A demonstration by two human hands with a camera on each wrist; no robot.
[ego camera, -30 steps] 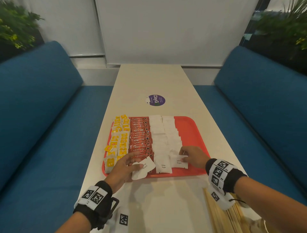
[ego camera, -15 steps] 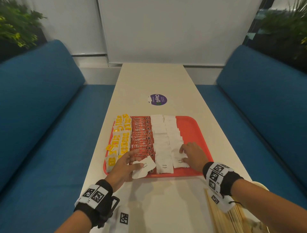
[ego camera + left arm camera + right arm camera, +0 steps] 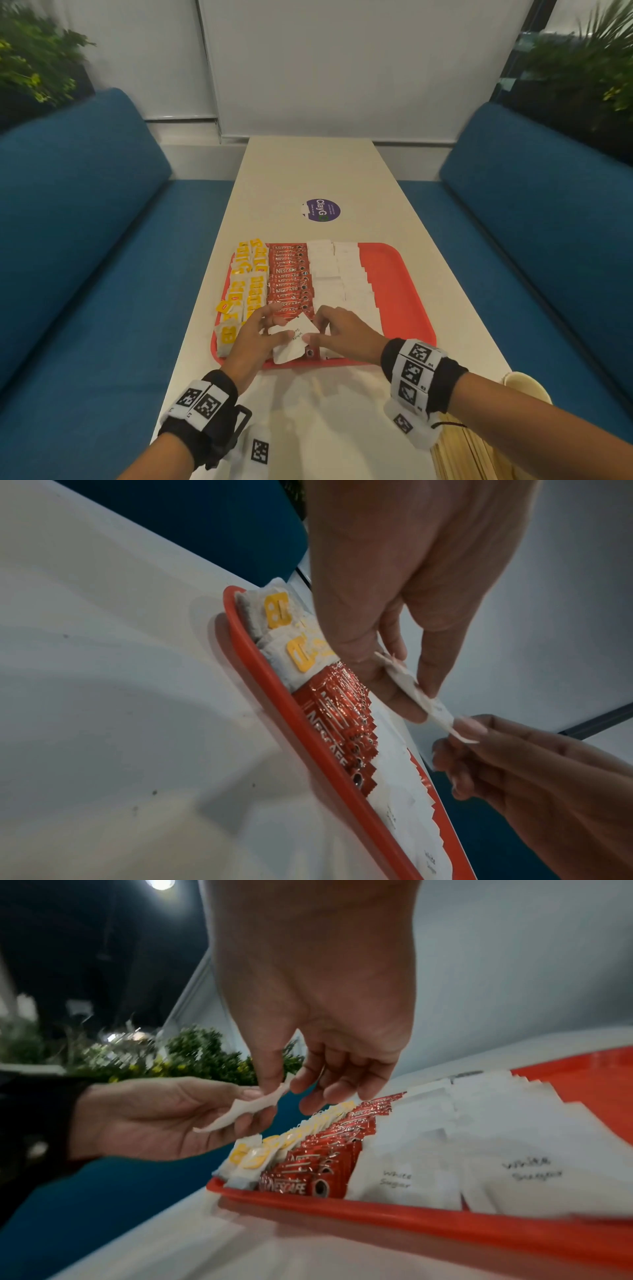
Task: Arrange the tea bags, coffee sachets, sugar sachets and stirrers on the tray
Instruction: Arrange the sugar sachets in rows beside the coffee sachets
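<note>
A white paper sugar sachet [image 3: 291, 337] marked "White Sugar" is held in the air just above the near edge of the red plastic tray [image 3: 404, 308]. The left hand [image 3: 255, 337] pinches it between thumb and fingers, and the right hand [image 3: 342, 334] pinches its other end. On the tray lie yellow-tagged tea bags [image 3: 245, 284] at the left, red Nescafe coffee sachets [image 3: 289, 281] beside them, then two rows of white sugar sachets [image 3: 337, 274]. Pale wooden stirrers [image 3: 459, 455] lie on the cream table [image 3: 308, 171] under the right forearm.
</note>
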